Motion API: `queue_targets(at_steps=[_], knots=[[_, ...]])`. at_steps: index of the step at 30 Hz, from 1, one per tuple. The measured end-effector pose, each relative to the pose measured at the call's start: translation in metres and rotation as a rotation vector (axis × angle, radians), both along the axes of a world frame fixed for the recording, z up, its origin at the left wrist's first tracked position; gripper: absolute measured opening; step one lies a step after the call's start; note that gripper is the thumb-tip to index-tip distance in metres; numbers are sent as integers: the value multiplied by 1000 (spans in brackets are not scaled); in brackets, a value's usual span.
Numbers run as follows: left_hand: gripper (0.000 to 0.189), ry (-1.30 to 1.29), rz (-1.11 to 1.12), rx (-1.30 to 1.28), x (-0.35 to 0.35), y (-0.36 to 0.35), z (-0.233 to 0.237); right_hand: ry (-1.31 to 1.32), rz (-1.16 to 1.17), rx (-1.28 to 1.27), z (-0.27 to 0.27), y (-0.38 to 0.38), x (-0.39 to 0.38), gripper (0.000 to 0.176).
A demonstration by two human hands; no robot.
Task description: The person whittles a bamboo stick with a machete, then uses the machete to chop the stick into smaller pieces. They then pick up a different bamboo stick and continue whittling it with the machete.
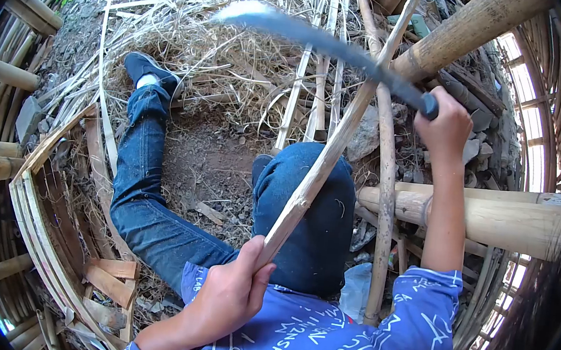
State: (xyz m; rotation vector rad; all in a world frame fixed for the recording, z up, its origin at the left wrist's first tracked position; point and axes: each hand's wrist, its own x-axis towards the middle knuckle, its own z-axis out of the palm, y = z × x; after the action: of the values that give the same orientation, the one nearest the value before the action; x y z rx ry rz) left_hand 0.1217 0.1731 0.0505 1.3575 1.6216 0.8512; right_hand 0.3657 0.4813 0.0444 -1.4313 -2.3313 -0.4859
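My left hand [236,288] is closed around the lower end of a long, pale split bamboo stick [301,201]. The stick slants up and away to the right, passing over my bent knee. Raised at the right, my right hand [446,126] grips the dark handle of a machete [328,47]. Its long, curved blade points left, blurred toward the tip, and overlaps the upper part of the stick in this view. My fingers hide part of the handle.
Fibrous shavings [230,67] and long bamboo strips [300,85] litter the ground ahead. Thick bamboo poles [483,32] run along the right, one beside my right forearm [515,223]. A curved bundle of strips [33,217] lies left of my outstretched leg [143,147].
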Motion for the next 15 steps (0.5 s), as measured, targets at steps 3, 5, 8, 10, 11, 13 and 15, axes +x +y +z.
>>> queue_targets(at_steps=[3, 5, 8, 10, 11, 13, 15], knots=[[38, -35, -14, -58, -5, -11, 4, 13, -342, -23, 13, 16, 4, 11], [37, -28, -13, -39, -5, -11, -1, 48, -324, 28, 13, 19, 2, 12], [36, -51, 0, -52, -3, -8, -2, 101, -331, -68, 6, -1, -7, 13], [36, -83, -2, -68, -3, -4, 1, 159, -234, -127, 3, -19, -19, 12], [36, -110, -6, -104, -5, -2, 3, 154, -187, -146, 3, -30, -25, 9], [35, -129, -14, -138, -6, 0, 5, 184, -44, -174, 4, -56, -37, 9], [35, -149, 5, -166, -4, 1, 5, 153, 127, -174, 4, -77, -43, 14]])
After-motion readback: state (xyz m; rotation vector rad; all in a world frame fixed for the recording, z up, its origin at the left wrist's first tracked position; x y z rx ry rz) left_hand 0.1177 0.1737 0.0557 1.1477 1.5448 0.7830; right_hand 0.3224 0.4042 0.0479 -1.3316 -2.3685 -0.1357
